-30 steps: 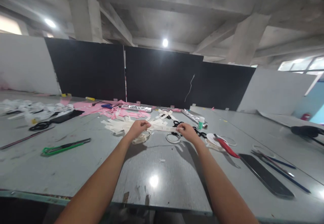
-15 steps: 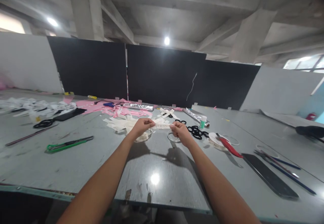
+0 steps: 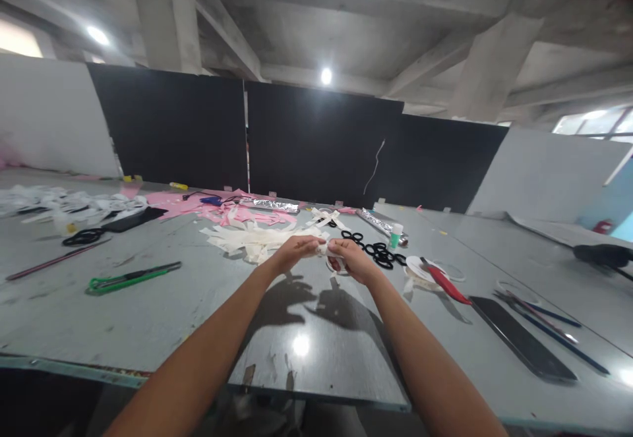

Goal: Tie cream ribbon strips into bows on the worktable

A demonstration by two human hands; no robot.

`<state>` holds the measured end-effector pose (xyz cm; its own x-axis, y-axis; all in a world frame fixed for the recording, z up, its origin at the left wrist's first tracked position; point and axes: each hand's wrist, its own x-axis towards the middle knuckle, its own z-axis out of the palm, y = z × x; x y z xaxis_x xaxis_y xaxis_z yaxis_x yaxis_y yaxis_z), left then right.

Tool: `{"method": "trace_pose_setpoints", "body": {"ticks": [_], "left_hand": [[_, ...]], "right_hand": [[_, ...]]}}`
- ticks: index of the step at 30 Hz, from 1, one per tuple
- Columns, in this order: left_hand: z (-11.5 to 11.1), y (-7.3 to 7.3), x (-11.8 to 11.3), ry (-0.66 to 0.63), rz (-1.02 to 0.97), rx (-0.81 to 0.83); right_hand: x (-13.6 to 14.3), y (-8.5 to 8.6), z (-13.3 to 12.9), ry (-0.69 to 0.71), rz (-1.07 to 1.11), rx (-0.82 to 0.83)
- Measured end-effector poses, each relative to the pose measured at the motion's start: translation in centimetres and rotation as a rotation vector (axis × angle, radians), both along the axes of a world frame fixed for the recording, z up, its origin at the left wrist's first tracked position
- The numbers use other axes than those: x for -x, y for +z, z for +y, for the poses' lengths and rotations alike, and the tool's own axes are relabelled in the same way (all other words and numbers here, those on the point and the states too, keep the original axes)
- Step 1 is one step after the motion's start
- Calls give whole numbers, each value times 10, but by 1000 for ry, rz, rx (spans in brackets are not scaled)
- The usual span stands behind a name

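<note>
My left hand [image 3: 298, 252] and my right hand [image 3: 350, 258] meet above the middle of the table, both closed with fingertips pinched. Between them is a short cream fabric strip [image 3: 322, 250], bunched and mostly covered by the fingers. Just beyond my left hand spreads a heap of cut cream strips [image 3: 242, 240]. Several black elastic rings [image 3: 383, 256] lie to the right of my right hand. Past them is a white spool of ribbon [image 3: 419, 273] with a red-handled tool [image 3: 448, 285] resting across it.
At left are a green box cutter [image 3: 133, 279], black scissors [image 3: 83, 238] and white strips [image 3: 59, 203]. Pink scraps [image 3: 227, 213] and foil rolls [image 3: 271, 205] lie at the back. A white-and-green bottle [image 3: 396, 235], a dark phone-like slab [image 3: 521, 338] and pens [image 3: 558, 331] are at right.
My hands have come together, and the strip that was stretched flat between them is now bunched at the fingertips. The view has shifted slightly.
</note>
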<state>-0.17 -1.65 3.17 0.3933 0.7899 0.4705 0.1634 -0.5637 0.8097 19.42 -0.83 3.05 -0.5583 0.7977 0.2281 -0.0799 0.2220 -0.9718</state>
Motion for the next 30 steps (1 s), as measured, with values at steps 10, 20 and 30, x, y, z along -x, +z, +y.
{"method": "trace_pose_setpoints", "body": {"ticks": [10,20,30], "left_hand": [[-1,-6,2,-197,-478,448],[3,-9,7,-335,-757,700],[7,-12,9,-320,-793,727]], "right_hand": [[-12,9,-5,227,136,224],[-8,6,-4,174,146,178],[2,4,-10,201,43,148]]}}
